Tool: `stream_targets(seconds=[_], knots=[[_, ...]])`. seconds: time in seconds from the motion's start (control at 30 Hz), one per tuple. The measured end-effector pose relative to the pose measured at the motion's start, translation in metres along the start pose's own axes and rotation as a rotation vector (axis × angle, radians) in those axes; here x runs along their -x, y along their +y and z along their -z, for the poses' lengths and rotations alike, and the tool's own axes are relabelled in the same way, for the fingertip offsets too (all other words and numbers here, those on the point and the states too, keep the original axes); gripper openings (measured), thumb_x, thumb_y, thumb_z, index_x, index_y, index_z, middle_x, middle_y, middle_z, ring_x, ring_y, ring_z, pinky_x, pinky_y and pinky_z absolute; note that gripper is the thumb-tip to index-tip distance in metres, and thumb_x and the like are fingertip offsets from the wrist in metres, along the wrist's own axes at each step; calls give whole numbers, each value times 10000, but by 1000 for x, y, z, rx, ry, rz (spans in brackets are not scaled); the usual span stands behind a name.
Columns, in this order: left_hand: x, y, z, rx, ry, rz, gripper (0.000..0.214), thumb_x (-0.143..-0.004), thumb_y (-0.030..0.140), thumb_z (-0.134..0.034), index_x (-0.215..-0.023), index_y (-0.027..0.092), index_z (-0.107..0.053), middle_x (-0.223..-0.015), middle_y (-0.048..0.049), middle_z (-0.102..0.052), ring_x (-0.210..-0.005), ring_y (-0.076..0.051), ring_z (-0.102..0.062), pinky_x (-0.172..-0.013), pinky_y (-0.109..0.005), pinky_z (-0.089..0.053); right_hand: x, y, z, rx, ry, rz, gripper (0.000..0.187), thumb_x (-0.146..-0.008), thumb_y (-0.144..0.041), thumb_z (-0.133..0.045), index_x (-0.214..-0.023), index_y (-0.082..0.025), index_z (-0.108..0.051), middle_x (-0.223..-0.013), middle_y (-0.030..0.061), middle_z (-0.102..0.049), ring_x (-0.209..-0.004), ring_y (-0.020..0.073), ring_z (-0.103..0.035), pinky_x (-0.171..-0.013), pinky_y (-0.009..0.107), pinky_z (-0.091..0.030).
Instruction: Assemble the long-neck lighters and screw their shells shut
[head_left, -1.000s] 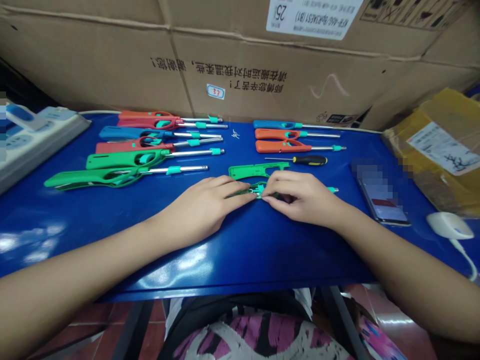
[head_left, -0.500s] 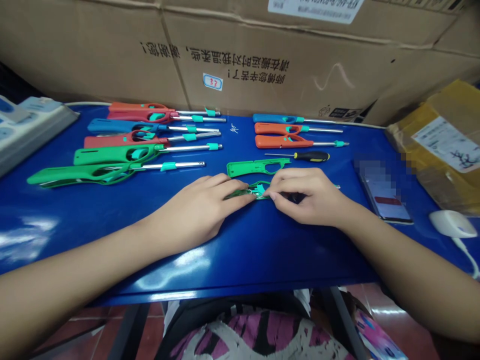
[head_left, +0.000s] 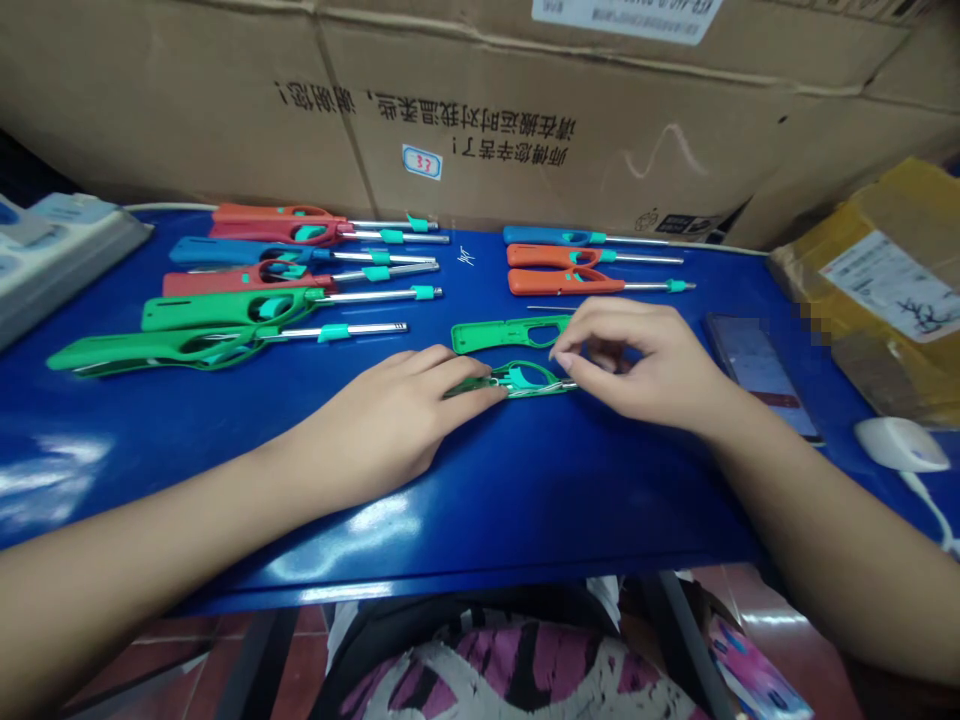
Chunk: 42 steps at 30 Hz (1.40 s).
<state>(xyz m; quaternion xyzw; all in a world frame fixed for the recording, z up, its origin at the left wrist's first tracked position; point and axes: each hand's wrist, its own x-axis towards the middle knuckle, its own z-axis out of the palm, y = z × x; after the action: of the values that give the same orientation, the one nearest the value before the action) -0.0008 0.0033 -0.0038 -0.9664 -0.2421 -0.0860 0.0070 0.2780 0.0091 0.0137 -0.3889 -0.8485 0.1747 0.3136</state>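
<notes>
My left hand lies palm down on the blue table, its fingers close together and pressing on the handle end of an opened green lighter body. A separate green shell half lies just behind it. My right hand hovers to the right of the lighter body with its fingers curled and thumb near the forefinger. It covers the place where a screwdriver's handle lies. Only the thin screwdriver shaft shows. What the right fingers grip is hidden.
Several assembled lighters in green, red and blue lie at the back left. Three more lighters lie at the back centre. Cardboard boxes wall the far edge. A phone, a white mouse, a yellow parcel and a power strip flank the table.
My right hand has lifted off the green lighter body and moved back and to the right, over the screwdriver handle. My left hand stays on the lighter body.
</notes>
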Motion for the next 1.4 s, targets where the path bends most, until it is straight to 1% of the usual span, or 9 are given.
stream_targets(seconds=[0.17,0.4,0.6,0.77,0.97,1.07,1.17,1.3,1.4], knots=[[0,-4,2,-23,-5,12,515,-943,72,-460,-1428,221,-549,-1345,-94,-617,-1136,-287,-576,-933,-468,-563,-1,12,10,54,-163,-92,26,-844,-211,-693,-853,-188,-687,-787,-8,-596,-568,93,-429,-515,262,-356],[-1,-2,2,-64,-50,20,556,-939,69,-465,-1466,236,-518,-1346,-105,-603,-1100,-297,-562,-904,-470,-560,0,14,-2,54,-236,-135,60,-815,-224,-705,-838,-173,-683,-732,-14,-593,-569,98,-413,-551,263,-355],[-2,1,3,-91,-89,32,619,-896,47,-501,-1484,240,-502,-1362,-120,-591,-1133,-316,-560,-905,-469,-549,-1,10,-6,74,-219,-118,31,-831,-202,-669,-814,-179,-681,-802,3,-641,-580,96,-438,-573,263,-370],[-2,0,4,-87,-86,33,614,-895,44,-494,-1478,236,-509,-1368,-127,-593,-1129,-328,-572,-889,-478,-559,2,8,-3,130,-256,-49,83,-887,-207,-624,-851,-193,-697,-903,34,-673,-722,140,-570,-638,278,-417],[-1,-5,1,24,38,25,466,-977,91,-446,-1423,190,-536,-1330,-118,-637,-1156,-284,-604,-967,-460,-549,2,9,0,185,-172,-19,89,-894,-208,-622,-913,-201,-708,-929,35,-685,-760,157,-617,-657,293,-447],[-1,-8,-4,145,116,60,383,-1011,145,-446,-1380,139,-546,-1304,-128,-658,-1157,-262,-628,-984,-427,-550,1,16,0,211,-74,-46,149,-895,-200,-621,-1013,-207,-711,-1009,52,-674,-877,191,-644,-758,326,-492],[-2,-10,-8,281,125,133,368,-1006,209,-509,-1369,157,-544,-1296,-117,-657,-1158,-238,-644,-991,-393,-551,-1,26,-1,238,-100,-70,183,-902,-240,-641,-1065,-219,-719,-1105,81,-623,-1008,230,-630,-862,376,-506],[-3,-11,-8,399,151,178,337,-988,275,-573,-1308,172,-584,-1241,-92,-682,-1130,-207,-662,-991,-347,-550,-2,33,-3,158,-126,-105,52,-882,-241,-677,-920,-206,-679,-1050,69,-588,-948,209,-616,-877,381,-506],[-4,-11,-6,424,170,187,307,-993,305,-566,-1268,178,-614,-1210,-80,-697,-1103,-200,-669,-983,-340,-548,-2,31,-4,174,-115,-118,48,-901,-240,-648,-883,-205,-620,-1008,62,-604,-898,202,-598,-814,362,-496]])
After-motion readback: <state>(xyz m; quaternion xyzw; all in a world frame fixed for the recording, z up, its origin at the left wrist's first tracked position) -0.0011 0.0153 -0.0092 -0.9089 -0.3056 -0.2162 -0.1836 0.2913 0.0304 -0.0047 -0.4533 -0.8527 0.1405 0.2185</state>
